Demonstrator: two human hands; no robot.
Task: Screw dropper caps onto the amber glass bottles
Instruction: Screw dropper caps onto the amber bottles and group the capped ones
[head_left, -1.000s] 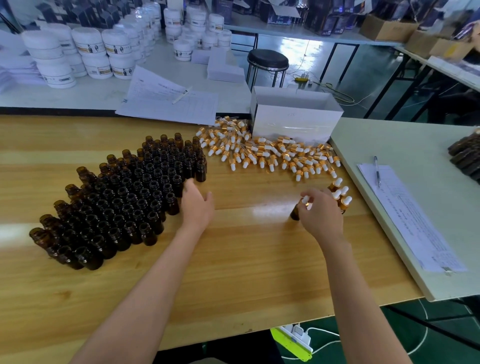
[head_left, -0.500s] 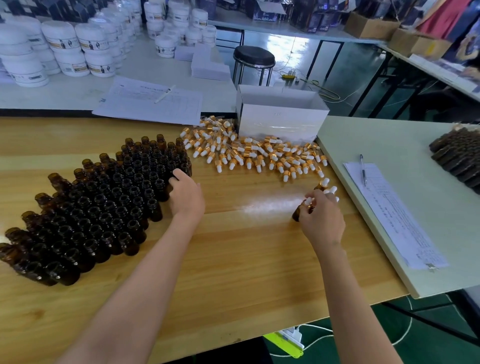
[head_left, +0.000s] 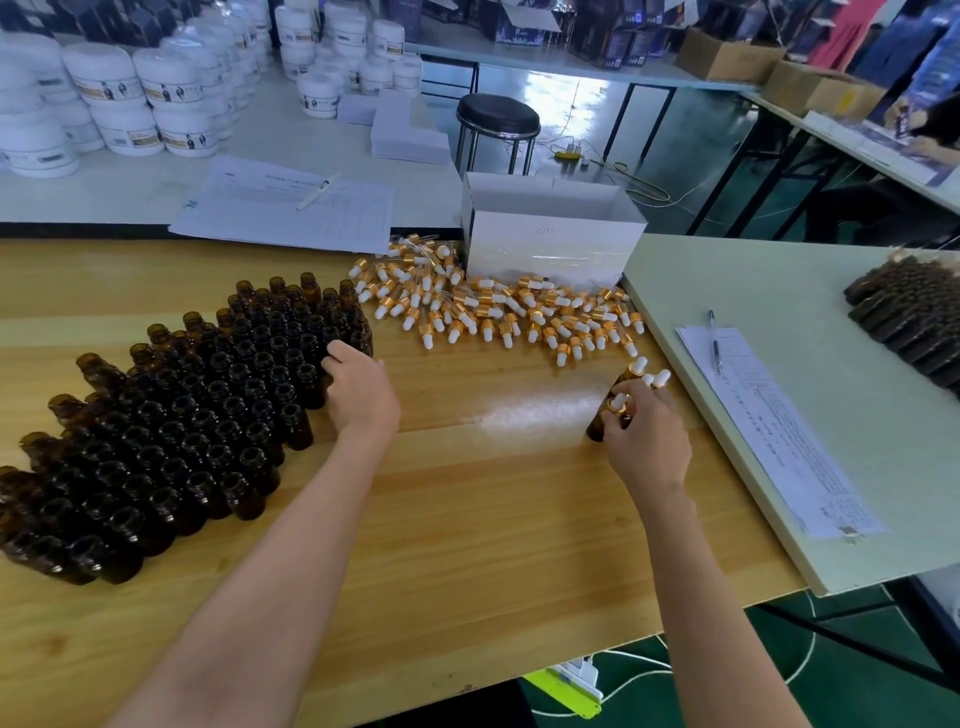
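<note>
Several open amber bottles (head_left: 218, 395) stand packed together on the left of the wooden table (head_left: 467, 519). My left hand (head_left: 358, 389) is at the cluster's right edge, fingers curled down around an edge bottle that it mostly hides. A pile of gold-collared dropper caps (head_left: 498, 312) with white bulbs lies behind the middle. My right hand (head_left: 649, 441) grips a capped amber bottle (head_left: 602, 423) by its cap and neck, standing on the table. Two more capped bottles (head_left: 641, 369) stand right behind it.
An open white box (head_left: 550, 244) sits behind the caps. A pale board (head_left: 779, 291) at the right carries a form and pen (head_left: 716, 340) and dark stacked bottles (head_left: 909, 317). Papers (head_left: 291, 208), white jars (head_left: 119, 104) and a stool (head_left: 497, 117) lie beyond.
The view has swung a little to the right. My right hand stays on the capped bottle beside the finished ones. My left hand has slid slightly further onto the cluster's edge.
</note>
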